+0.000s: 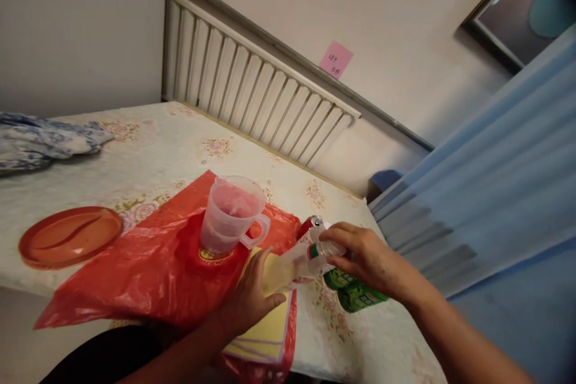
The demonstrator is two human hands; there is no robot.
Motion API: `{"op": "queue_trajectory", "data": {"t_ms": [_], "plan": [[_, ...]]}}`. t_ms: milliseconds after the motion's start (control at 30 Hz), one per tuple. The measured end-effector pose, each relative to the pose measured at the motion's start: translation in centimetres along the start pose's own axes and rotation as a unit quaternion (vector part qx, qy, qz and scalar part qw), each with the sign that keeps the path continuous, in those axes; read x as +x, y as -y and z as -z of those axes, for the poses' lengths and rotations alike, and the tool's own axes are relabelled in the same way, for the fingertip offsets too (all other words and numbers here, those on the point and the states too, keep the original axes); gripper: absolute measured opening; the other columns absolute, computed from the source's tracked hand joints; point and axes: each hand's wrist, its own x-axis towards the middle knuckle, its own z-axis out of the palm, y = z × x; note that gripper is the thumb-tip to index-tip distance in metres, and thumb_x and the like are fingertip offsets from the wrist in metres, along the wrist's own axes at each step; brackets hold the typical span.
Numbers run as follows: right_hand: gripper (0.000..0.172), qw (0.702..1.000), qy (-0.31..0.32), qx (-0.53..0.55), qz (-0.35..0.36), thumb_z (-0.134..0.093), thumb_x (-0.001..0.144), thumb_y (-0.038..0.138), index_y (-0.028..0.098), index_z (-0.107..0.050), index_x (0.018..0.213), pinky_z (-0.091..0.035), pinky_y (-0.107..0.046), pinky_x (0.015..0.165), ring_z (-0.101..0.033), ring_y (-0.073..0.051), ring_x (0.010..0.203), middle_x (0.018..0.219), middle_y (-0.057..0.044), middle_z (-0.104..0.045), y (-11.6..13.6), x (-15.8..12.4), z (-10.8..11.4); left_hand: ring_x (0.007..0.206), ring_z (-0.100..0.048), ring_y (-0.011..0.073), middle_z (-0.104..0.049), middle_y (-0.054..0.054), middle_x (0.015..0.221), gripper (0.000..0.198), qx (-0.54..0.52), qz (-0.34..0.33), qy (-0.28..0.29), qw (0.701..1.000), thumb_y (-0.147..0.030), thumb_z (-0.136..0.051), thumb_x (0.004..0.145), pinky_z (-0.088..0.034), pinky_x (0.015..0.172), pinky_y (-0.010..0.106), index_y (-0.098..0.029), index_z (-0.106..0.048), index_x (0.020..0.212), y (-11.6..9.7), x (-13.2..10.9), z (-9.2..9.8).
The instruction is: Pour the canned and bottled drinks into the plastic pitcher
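My right hand is closed around a small clear bottle with a green-and-red band, held tilted. A pale translucent thing, its kind unclear, lies between the bottle and my left hand. That hand's fingers are stretched out and its thumb stands apart; whether it touches the translucent thing I cannot tell. Below it are yellow cloths with purple edges. Behind my left hand, a translucent plastic jug with a handle stands upright on a red plastic bag.
A red can and green cans are close to my right hand. On the left of the flowered tablecloth lie a round orange-red lid and a patterned cloth. A radiator runs behind; a blue curtain hangs at right.
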Motion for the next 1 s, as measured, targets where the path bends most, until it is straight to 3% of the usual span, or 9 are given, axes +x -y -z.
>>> {"op": "queue_trajectory", "data": {"t_ms": [100, 267, 400, 533, 633, 733, 833, 1000], "plan": [[0.032, 0.999, 0.022, 0.026, -0.001, -0.058, 0.088, 0.02, 0.03, -0.062, 0.119, -0.05, -0.032, 0.079, -0.063, -0.019, 0.091, 0.109, -0.006, -0.064, 0.9, 0.1, -1.4, 0.137, -0.036, 0.034, -0.04, 0.016, 0.146, 0.085, -0.004, 0.012, 0.031, 0.999, -0.032, -0.072, 0.072, -0.029, 0.113, 0.054, -0.022, -0.027, 0.142, -0.7, 0.1, 0.5], [0.028, 0.998, 0.046, 0.038, -0.007, -0.061, 0.09, 0.025, 0.029, -0.062, 0.118, -0.047, -0.032, 0.081, -0.061, -0.019, 0.092, 0.107, -0.005, -0.065, 2.0, 1.0, -2.6, 0.126, -0.05, 0.0311, -0.053, 0.012, 0.137, 0.077, -0.022, 0.072, 0.109, 0.991, -0.022, -0.072, 0.065, -0.038, 0.109, 0.047, -0.021, -0.039, 0.135, -2.5, 0.1, 1.7], [0.024, 0.997, 0.055, 0.05, -0.004, -0.062, 0.091, 0.031, 0.029, -0.063, 0.115, -0.044, -0.031, 0.079, -0.06, -0.018, 0.089, 0.102, -0.003, -0.066, 2.4, 1.6, -3.0, 0.117, -0.056, 0.0287, -0.06, 0.008, 0.127, 0.07, -0.015, 0.108, 0.128, 0.986, -0.024, -0.073, 0.064, -0.045, 0.101, 0.042, -0.025, -0.045, 0.128, -3.1, -0.2, 2.9], [0.021, 0.997, 0.034, 0.074, -0.01, -0.061, 0.092, 0.035, 0.027, -0.065, 0.11, -0.043, -0.031, 0.075, -0.059, -0.018, 0.084, 0.095, -0.003, -0.067, 2.5, 1.8, -3.3, 0.112, -0.057, 0.0281, -0.061, 0.006, 0.123, 0.068, 0.0, 0.102, 0.13, 0.986, -0.027, -0.074, 0.064, -0.046, 0.097, 0.04, -0.025, -0.046, 0.127, -3.0, -0.7, 4.0], [0.021, 0.988, -0.023, 0.152, -0.032, -0.058, 0.092, 0.04, 0.026, -0.066, 0.105, -0.044, -0.029, 0.067, -0.059, -0.017, 0.077, 0.09, -0.003, -0.066, 2.4, 1.8, -3.4, 0.114, -0.056, 0.0288, -0.059, 0.006, 0.126, 0.069, -0.001, 0.11, 0.13, 0.985, -0.026, -0.073, 0.064, -0.045, 0.098, 0.041, -0.025, -0.045, 0.127, -2.9, -1.0, 4.5], [0.026, 0.958, -0.078, 0.261, -0.091, -0.056, 0.091, 0.045, 0.026, -0.065, 0.105, -0.043, -0.026, 0.054, -0.056, -0.014, 0.061, 0.081, -0.001, -0.064, 1.7, 1.7, -3.9, 0.112, -0.056, 0.0282, -0.06, 0.006, 0.123, 0.065, 0.001, 0.107, 0.136, 0.985, -0.025, -0.072, 0.064, -0.046, 0.096, 0.039, -0.024, -0.046, 0.124, -2.6, -1.2, 4.6], [0.034, 0.917, -0.118, 0.352, -0.146, -0.058, 0.088, 0.048, 0.025, -0.063, 0.113, -0.044, -0.027, 0.053, -0.055, -0.015, 0.055, 0.072, 0.0, -0.063, -0.1, 2.0, -5.8, 0.115, -0.055, 0.0284, -0.058, 0.006, 0.125, 0.07, 0.002, 0.105, 0.123, 0.987, -0.025, -0.072, 0.064, -0.046, 0.098, 0.039, -0.024, -0.043, 0.128, -2.0, -1.5, 4.5], [0.037, 0.791, -0.155, 0.541, -0.241, -0.069, 0.075, 0.052, 0.023, -0.066, 0.097, -0.048, -0.028, 0.054, -0.06, -0.017, 0.06, 0.077, -0.002, -0.068, -3.6, 3.1, -13.8, 0.12, -0.052, 0.0292, -0.055, 0.006, 0.129, 0.075, -0.006, 0.1, 0.13, 0.986, -0.026, -0.072, 0.064, -0.044, 0.103, 0.042, -0.025, -0.04, 0.132, -1.1, -2.0, 4.7]]}}
